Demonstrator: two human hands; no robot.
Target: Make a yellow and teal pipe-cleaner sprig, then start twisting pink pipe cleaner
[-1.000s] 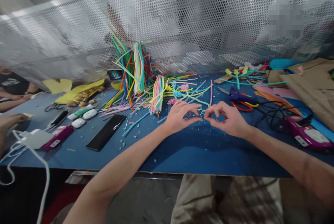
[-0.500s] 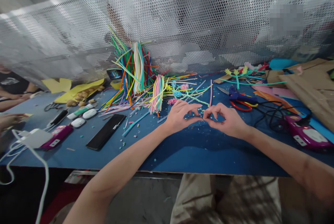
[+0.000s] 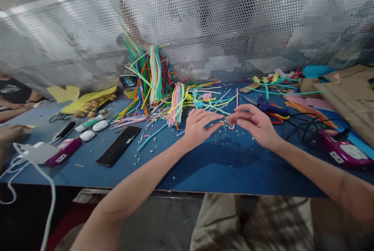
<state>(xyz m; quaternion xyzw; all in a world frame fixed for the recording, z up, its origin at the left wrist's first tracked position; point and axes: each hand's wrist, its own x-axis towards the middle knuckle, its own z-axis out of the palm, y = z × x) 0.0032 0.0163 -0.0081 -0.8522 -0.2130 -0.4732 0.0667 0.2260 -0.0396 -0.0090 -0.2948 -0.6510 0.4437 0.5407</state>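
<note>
Over the middle of the blue tabletop (image 3: pixel 204 169), my left hand (image 3: pixel 202 127) has its fingers stretched out and the thumb apart from them. My right hand (image 3: pixel 254 125) faces it, its fingers extended and thumb separate. The fingertips nearly meet, and I see nothing held in either hand. Small cut bits lie scattered below the fingertips. Just behind my right hand is a pink pipe cleaner (image 3: pixel 237 97). Beyond my left hand lie fluffy light-blue pieces (image 3: pixel 198 103) and a bundle of pink and yellow pipe cleaners (image 3: pixel 176 105).
A large heap of pipe cleaners (image 3: pixel 156 75) stands against the perforated metal screen (image 3: pixel 222 21). Left are a black phone (image 3: pixel 119 146) and a white charger (image 3: pixel 41 153). Right are scissors, a blue glue gun (image 3: pixel 267 106), cables and a purple power strip (image 3: pixel 344 149). Another person's hand (image 3: pixel 10 134) is far left.
My fingers have gone from pinched together at the tips to stretched out and apart. The pink fluffy piece by my left fingers is now out of sight.
</note>
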